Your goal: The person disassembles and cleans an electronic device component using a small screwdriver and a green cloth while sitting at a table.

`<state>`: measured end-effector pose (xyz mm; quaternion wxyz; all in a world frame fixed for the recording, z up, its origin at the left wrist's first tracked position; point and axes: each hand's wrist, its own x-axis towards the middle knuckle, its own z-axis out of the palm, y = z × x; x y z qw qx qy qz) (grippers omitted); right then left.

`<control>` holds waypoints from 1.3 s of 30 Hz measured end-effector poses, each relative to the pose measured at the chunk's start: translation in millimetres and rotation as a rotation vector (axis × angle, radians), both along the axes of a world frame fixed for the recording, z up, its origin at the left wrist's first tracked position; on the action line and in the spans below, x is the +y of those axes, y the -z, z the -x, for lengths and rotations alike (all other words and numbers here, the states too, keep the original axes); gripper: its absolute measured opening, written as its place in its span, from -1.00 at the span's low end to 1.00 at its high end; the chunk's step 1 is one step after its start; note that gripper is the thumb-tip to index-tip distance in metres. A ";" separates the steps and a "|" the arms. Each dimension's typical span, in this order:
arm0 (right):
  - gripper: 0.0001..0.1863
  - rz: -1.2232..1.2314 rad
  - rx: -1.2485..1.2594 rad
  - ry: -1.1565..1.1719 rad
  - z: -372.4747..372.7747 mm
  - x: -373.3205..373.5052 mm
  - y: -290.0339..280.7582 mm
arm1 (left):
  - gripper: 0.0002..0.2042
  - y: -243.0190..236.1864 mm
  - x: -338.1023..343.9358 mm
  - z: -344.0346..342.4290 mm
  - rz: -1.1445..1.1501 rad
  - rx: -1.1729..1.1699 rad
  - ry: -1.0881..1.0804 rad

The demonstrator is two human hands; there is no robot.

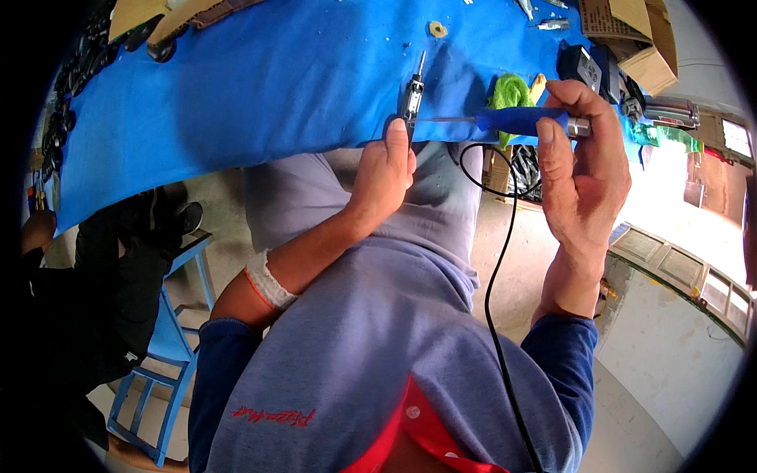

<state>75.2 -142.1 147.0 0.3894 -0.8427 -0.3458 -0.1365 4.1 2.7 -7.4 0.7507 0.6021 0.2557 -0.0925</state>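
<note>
Head view: my left hand [384,169] pinches small metal connector [412,96] at lower end, thumb up along it, part upright at table edge, about 12 o'clock. My right hand [583,162] at 2 o'clock, fingers wrapped around blue-handled soldering iron [520,120]; thin tip points toward 9 o'clock, reaching connector base. Black cord [497,284] loops down from handle toward 6 o'clock. Blue table cover [260,87] underneath. Green sponge [509,91] just behind iron. Cardboard box [631,35] at 1 o'clock.

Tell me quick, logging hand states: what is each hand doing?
Left hand: closed on a small metal connector.
Right hand: closed on a blue-handled soldering iron.
</note>
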 end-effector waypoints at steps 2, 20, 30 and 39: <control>-0.80 0.013 0.034 0.038 4.3 2.9 -1.2 | -0.32 2.4 0.1 0.2 0.003 -0.003 0.003; -0.82 0.092 0.047 0.048 21.8 -7.5 -4.2 | -0.34 -2.0 0.1 0.2 0.010 -0.004 -0.014; -0.77 0.042 0.194 0.195 34.9 -14.2 -5.3 | -0.33 2.1 1.1 1.3 -0.082 -0.051 0.038; -0.76 0.159 0.156 0.173 40.4 -20.3 -2.6 | -0.33 1.5 0.8 1.9 -0.079 -0.041 0.044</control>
